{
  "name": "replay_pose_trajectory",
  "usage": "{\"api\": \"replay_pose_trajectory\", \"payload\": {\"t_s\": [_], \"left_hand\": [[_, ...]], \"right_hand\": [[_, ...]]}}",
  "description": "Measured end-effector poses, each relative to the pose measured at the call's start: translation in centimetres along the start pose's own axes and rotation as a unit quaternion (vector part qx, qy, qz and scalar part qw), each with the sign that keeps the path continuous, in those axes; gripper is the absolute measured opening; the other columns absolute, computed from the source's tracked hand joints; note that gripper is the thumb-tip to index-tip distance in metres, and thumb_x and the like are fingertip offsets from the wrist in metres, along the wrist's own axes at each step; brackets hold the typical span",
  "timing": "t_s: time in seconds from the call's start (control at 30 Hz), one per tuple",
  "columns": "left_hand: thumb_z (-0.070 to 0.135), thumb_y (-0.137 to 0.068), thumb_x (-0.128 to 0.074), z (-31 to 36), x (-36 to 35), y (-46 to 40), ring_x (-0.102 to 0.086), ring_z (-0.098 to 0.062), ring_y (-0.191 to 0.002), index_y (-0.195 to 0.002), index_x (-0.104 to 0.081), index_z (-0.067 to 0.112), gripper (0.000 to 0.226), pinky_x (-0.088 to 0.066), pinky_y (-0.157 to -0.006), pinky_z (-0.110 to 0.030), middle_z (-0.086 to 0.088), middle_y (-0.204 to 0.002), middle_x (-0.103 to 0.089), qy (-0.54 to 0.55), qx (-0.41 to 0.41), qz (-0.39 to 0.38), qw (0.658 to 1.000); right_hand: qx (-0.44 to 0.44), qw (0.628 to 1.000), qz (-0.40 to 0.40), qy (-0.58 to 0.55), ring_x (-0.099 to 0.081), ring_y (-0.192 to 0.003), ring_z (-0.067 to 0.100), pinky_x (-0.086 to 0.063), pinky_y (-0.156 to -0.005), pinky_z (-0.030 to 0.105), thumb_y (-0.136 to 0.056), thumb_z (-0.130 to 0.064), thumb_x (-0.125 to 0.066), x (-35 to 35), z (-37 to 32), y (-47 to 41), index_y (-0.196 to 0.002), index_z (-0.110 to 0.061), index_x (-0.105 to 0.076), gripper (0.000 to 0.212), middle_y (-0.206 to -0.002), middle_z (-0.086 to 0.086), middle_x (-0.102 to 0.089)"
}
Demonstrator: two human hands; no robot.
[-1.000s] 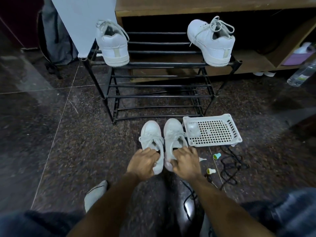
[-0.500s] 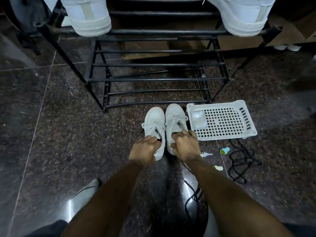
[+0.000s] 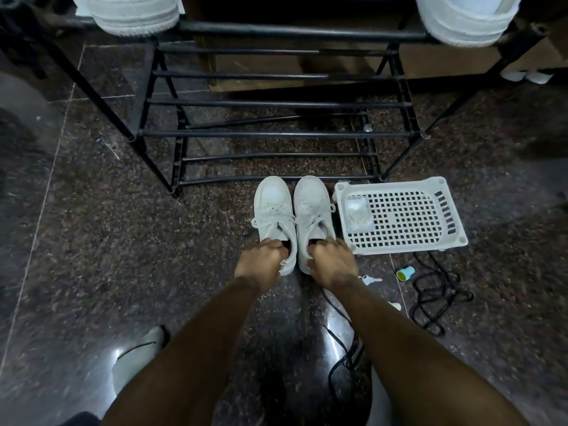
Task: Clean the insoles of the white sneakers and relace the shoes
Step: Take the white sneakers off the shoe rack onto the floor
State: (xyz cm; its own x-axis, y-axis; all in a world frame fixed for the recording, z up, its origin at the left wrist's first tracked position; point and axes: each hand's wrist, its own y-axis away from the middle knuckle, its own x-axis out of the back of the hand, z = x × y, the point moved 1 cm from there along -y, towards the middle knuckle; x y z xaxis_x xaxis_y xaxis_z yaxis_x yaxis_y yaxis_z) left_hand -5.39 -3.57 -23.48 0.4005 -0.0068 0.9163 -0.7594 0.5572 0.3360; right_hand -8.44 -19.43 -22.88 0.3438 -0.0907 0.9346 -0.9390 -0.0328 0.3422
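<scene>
No readable text, label, brand, number or sign anywhere in view.

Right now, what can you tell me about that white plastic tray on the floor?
The white plastic tray lies flat on the dark speckled floor, just right of the pair of white sneakers. Its base is a grid of square holes, with slots along the right end. A small clear packet rests at its left end. Neither hand touches it.
</scene>
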Motion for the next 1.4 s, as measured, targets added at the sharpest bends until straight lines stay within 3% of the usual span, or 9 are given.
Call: {"api": "replay_pose_trajectory", "payload": {"t_s": [0.13,0.3,0.5,0.63,0.7,0.83,0.97,1.1,1.4], "left_hand": [[0.022,-0.093,-0.053,0.0,1.4,0.7,-0.049,-0.02,-0.121,-0.123,-0.058,0.023,0.03,-0.046,-0.09,-0.037,0.002,-0.127,-0.054,0.034,-0.003,-0.008,0.999],[0.025,-0.095,-0.049,0.0,7.4,1.4,-0.052,-0.021,-0.119,-0.122,-0.062,0.026,0.03,-0.048,-0.088,-0.035,0.003,-0.125,-0.059,0.044,-0.008,0.083,0.996],[0.02,-0.092,-0.055,0.9,20.2,2.7,-0.056,-0.021,-0.111,-0.114,-0.068,0.022,0.026,-0.051,-0.078,-0.038,0.002,-0.114,-0.064,0.009,-0.07,0.26,0.963],[0.011,-0.08,-0.058,0.7,29.4,4.1,-0.062,-0.031,-0.087,-0.1,-0.072,0.012,0.024,-0.052,-0.066,-0.04,-0.007,-0.096,-0.068,-0.113,-0.157,0.397,0.897],[0.014,-0.079,-0.055,0.1,33.3,4.5,-0.061,-0.034,-0.087,-0.1,-0.072,0.01,0.028,-0.05,-0.068,-0.041,-0.01,-0.097,-0.067,-0.16,-0.158,0.438,0.87],[0.024,-0.086,-0.055,-1.5,37.5,4.8,-0.054,-0.034,-0.113,-0.117,-0.066,0.014,0.034,-0.042,-0.091,-0.047,-0.011,-0.116,-0.061,-0.163,-0.032,0.419,0.893],[0.031,-0.087,-0.054,-3.9,38.0,4.9,-0.042,-0.03,-0.128,-0.132,-0.051,0.015,0.048,-0.025,-0.108,-0.051,-0.01,-0.134,-0.049,-0.183,0.126,0.312,0.924],[0.027,-0.085,-0.054,-6.1,37.2,4.1,-0.045,-0.031,-0.127,-0.139,-0.036,0.015,0.059,-0.026,-0.107,-0.05,-0.012,-0.134,-0.05,-0.187,0.174,0.265,0.93],[0.019,-0.081,-0.063,-9.1,39.5,1.2,-0.053,-0.037,-0.114,-0.137,-0.047,0.021,0.058,-0.045,-0.089,-0.042,-0.014,-0.127,-0.057,-0.021,0.206,0.201,0.957]], "right_hand": [[-0.002,1.0,-0.009,-0.013,-0.053,-0.113,0.025,-0.04,-0.097,0.036,-0.093,-0.029,-0.05,1.6,-0.2,0.9,-0.111,-0.018,-0.063,0.025,-0.114,0.008,-0.063],[0.0,0.998,0.049,-0.036,-0.055,-0.108,0.025,-0.042,-0.094,0.034,-0.093,-0.028,-0.049,8.3,0.7,1.4,-0.112,-0.023,-0.065,0.026,-0.115,0.008,-0.062],[0.076,0.969,0.235,0.012,-0.055,-0.107,0.025,-0.045,-0.089,0.036,-0.091,-0.028,-0.05,21.0,1.2,1.7,-0.099,-0.021,-0.071,0.024,-0.104,0.003,-0.069],[0.121,0.891,0.435,0.036,-0.06,-0.087,0.034,-0.048,-0.073,0.041,-0.085,-0.023,-0.053,30.5,2.6,3.6,-0.085,-0.01,-0.07,0.022,-0.087,0.009,-0.068],[0.098,0.864,0.487,0.082,-0.058,-0.091,0.035,-0.045,-0.079,0.043,-0.084,-0.022,-0.053,34.0,3.7,4.3,-0.09,-0.008,-0.07,0.023,-0.092,0.011,-0.065],[-0.033,0.899,0.419,0.123,-0.049,-0.113,0.035,-0.036,-0.095,0.045,-0.085,-0.028,-0.056,37.9,5.9,3.7,-0.114,-0.007,-0.062,0.036,-0.117,0.014,-0.056],[-0.111,0.947,0.279,0.119,-0.048,-0.119,0.035,-0.04,-0.092,0.044,-0.087,-0.036,-0.057,38.0,7.5,2.1,-0.129,-0.013,-0.055,0.048,-0.132,0.012,-0.05],[-0.131,0.95,0.256,0.125,-0.045,-0.121,0.036,-0.042,-0.089,0.046,-0.087,-0.033,-0.061,37.6,8.1,0.9,-0.132,-0.01,-0.05,0.052,-0.133,0.014,-0.043],[-0.161,0.957,0.231,0.064,-0.054,-0.11,0.034,-0.044,-0.082,0.04,-0.086,-0.023,-0.062,37.5,8.8,-1.4,-0.126,-0.015,-0.054,0.042,-0.119,0.013,-0.056]]}}
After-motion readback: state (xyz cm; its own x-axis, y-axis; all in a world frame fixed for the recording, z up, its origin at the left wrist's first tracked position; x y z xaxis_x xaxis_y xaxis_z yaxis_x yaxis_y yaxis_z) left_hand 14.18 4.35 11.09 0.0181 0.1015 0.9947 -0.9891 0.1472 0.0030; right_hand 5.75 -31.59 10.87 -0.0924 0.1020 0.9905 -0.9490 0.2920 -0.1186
